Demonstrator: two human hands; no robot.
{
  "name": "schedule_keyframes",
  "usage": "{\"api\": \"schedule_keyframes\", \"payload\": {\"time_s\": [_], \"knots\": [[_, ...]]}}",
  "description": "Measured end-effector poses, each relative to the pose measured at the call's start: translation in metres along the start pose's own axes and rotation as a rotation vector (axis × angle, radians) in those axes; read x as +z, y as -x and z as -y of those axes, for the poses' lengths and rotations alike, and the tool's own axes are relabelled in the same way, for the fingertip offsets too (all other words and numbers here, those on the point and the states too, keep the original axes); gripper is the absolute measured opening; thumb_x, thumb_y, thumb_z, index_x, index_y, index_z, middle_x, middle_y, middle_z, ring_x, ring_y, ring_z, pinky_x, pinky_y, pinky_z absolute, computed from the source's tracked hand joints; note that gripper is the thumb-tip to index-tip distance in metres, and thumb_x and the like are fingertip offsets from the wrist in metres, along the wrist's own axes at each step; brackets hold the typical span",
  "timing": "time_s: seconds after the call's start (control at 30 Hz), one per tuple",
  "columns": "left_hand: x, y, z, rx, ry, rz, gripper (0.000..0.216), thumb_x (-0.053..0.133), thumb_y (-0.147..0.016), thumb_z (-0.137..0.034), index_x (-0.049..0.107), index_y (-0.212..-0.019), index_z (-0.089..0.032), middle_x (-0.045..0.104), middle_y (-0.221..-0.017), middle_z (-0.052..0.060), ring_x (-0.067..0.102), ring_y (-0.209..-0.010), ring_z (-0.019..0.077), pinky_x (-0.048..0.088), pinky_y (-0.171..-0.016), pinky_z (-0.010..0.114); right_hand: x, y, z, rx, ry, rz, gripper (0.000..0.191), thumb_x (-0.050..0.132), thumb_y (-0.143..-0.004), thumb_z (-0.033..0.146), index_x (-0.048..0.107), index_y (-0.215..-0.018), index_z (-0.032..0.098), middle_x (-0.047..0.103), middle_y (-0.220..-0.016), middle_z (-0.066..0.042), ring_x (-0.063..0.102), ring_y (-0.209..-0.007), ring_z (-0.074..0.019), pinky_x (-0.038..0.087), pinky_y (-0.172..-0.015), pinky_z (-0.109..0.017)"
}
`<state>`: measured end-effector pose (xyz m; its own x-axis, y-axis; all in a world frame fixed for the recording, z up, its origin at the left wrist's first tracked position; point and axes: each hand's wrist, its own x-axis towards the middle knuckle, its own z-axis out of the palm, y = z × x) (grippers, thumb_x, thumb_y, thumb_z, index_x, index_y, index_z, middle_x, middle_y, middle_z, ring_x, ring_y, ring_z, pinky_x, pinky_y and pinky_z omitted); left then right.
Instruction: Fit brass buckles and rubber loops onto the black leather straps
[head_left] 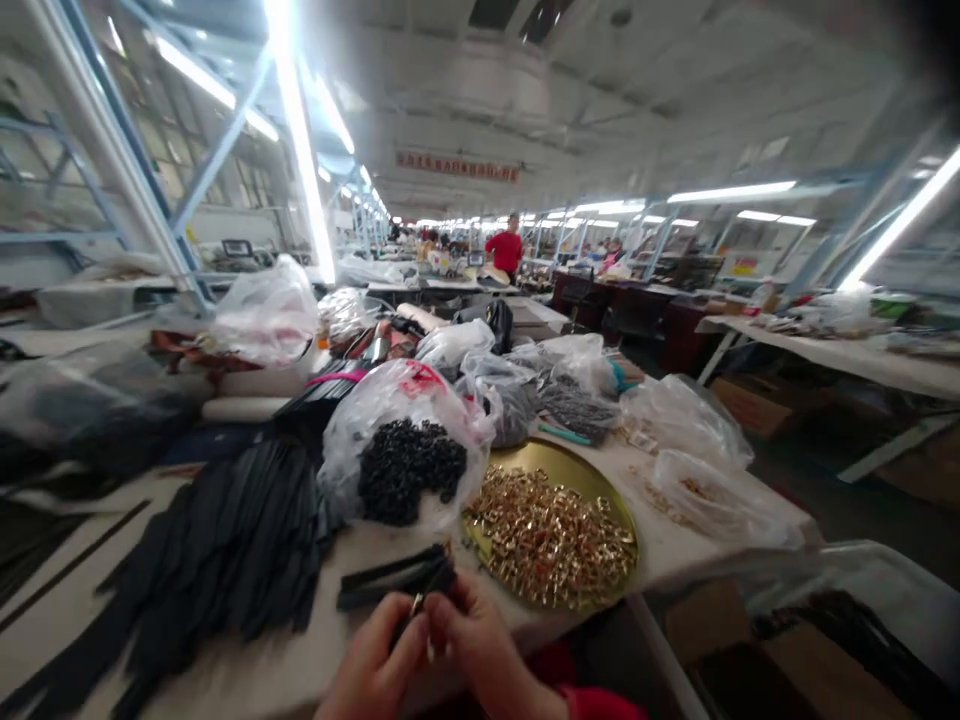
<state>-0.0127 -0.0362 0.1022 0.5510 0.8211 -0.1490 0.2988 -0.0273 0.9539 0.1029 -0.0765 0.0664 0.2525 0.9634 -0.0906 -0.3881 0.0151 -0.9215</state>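
Note:
At the table's near edge, my left hand (pixel 382 655) and my right hand (pixel 484 640) meet with thumbs and fingers pinched together. Between the thumbs shows a small gold-coloured metal fitting (pixel 417 604), partly covered by fingers. A dark strap seems to run through my left fingers; its exact position is hidden. Just beyond the hands lie a few short black straps (pixel 382 578). A round gold tray (pixel 611 487) to the right bears a heap of small gold metal fittings (pixel 551 540). Left of the hands spreads a pile of long black strips (pixel 232 540).
A clear plastic bag (pixel 337 440) of small black pieces stands behind the straps. More bags (pixel 682 425) and a teal-handled tool (pixel 564 434) lie farther back. Boxes (pixel 709 620) sit low at right. A person in red (pixel 505 250) stands in the distance.

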Motion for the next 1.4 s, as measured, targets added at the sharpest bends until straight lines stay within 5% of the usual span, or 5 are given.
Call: {"api": "schedule_keyframes", "payload": {"time_s": [0.27,0.7,0.9,1.1,1.4], "knots": [[0.001,0.017,0.027,-0.238,0.36,0.131,0.032,0.053,-0.071,-0.047,0.047,-0.072,-0.016,0.054,-0.058,-0.004,0.035,-0.037,0.004,0.024,-0.038,0.018,0.004,0.017,0.0,0.309,-0.077,0.006,0.035,0.065,-0.066,0.049,0.048,-0.069,0.019,0.051,-0.055,0.006,0.045,-0.046,-0.0079,0.037,-0.048,-0.022],[0.01,0.01,0.031,-0.299,0.464,0.138,0.025,0.055,-0.071,-0.04,0.049,-0.071,-0.015,0.057,-0.06,-0.003,0.038,-0.04,0.0043,0.027,-0.042,0.019,-0.01,0.009,-0.009,0.12,0.335,-0.064,0.032,0.047,-0.08,0.05,0.047,-0.068,0.021,0.049,-0.055,0.005,0.045,-0.048,-0.0107,0.035,-0.05,-0.024],[0.013,0.002,0.038,-0.337,0.306,0.06,0.023,0.05,-0.074,-0.038,0.044,-0.066,-0.018,0.048,-0.049,-0.007,0.033,-0.036,0.0049,0.023,-0.038,0.019,-0.022,0.008,-0.012,-0.228,0.756,0.005,0.016,0.051,-0.079,0.034,0.056,-0.073,0.021,0.057,-0.071,-0.002,0.051,-0.07,-0.0163,0.037,-0.066,-0.029],[0.002,0.001,0.04,-0.316,0.211,0.186,0.031,0.051,-0.075,-0.048,0.044,-0.068,-0.018,0.05,-0.049,-0.007,0.035,-0.037,0.0061,0.022,-0.037,0.019,-0.029,-0.008,-0.012,0.111,0.558,0.093,0.02,0.059,-0.072,0.036,0.048,-0.067,0.019,0.047,-0.059,0.004,0.042,-0.056,-0.0111,0.034,-0.053,-0.023],[-0.009,-0.043,0.047,-0.266,0.144,0.061,0.024,0.061,-0.066,-0.036,0.046,-0.071,-0.018,0.049,-0.048,-0.008,0.043,-0.041,0.0086,0.03,-0.039,0.019,-0.028,-0.045,-0.014,0.154,0.517,0.301,0.033,0.055,-0.075,0.051,0.049,-0.071,0.018,0.048,-0.057,0.004,0.043,-0.053,-0.0098,0.034,-0.051,-0.022]]}}
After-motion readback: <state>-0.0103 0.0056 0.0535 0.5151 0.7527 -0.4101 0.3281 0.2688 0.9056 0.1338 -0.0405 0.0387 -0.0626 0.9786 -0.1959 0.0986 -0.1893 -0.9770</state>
